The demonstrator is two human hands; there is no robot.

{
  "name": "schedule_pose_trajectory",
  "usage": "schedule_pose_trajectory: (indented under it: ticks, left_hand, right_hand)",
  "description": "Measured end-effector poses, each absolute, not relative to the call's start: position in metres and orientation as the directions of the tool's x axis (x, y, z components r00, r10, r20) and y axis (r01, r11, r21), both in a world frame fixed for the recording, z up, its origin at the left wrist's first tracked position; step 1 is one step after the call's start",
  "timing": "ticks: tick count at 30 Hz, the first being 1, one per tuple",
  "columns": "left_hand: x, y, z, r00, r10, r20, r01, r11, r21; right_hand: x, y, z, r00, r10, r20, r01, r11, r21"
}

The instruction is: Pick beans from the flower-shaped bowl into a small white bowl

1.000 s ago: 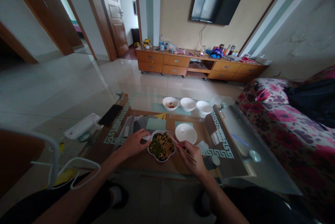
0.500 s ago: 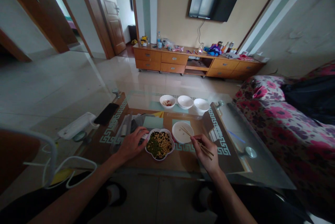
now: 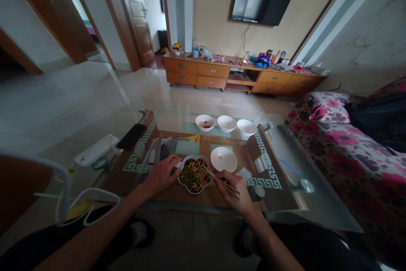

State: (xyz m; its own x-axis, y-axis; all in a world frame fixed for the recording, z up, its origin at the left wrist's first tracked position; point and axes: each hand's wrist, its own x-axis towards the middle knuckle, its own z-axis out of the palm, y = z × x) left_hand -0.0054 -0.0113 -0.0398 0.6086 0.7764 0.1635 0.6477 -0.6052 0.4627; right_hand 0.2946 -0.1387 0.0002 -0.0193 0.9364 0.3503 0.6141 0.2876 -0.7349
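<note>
Five bowls on a glass table [image 3: 317, 209]. Far left: white elongated device [image 3: 97, 150], then a flat black object [image 3: 131, 136] just beside it. Next, left hand [image 3: 162, 173], at the left rim of a flower-shaped bowl [image 3: 194, 192]; thumb and fingers parted, but cannot tell whether they grip the rim. That bowl sits near the table's front edge, full of mixed beans [image 3: 195, 173]: green at left, tan mostly at upper right, dark ones among them. Chopsticks [image 3: 208, 171] slant in from the right, tips over the tan beans; contact unclear. White bowl [image 3: 223, 165] just behind, one or two small bits inside. Right hand [image 3: 233, 188], fingers closed around the chopsticks. Three white bowls [image 3: 226, 123] stand in a row farther back, leftmost containing reddish food.
</note>
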Motion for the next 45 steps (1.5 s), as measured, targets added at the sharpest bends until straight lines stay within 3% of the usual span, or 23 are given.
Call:
schedule_pose_trajectory:
  ticks: [10,29,45]
  left_hand:
    - [-0.0035,-0.0116,-0.0348,0.612,0.777,0.147,0.641,-0.597,0.483]
    - [-0.0029,-0.0115,-0.0324,0.615,0.776,0.143,0.639,-0.596,0.487]
    - [-0.0025,-0.012,-0.0308,0.615,0.779,0.123,0.641,-0.584,0.498]
  right_hand:
    - [0.2946,-0.1374,-0.0061,-0.098,0.937,0.336,0.607,0.324,-0.726]
    - [0.2931,-0.1362,-0.0063,-0.027,0.936,0.351,0.649,0.283,-0.706]
    - [0.2921,-0.1369,-0.0078,-0.106,0.919,0.379,0.655,0.351,-0.669]
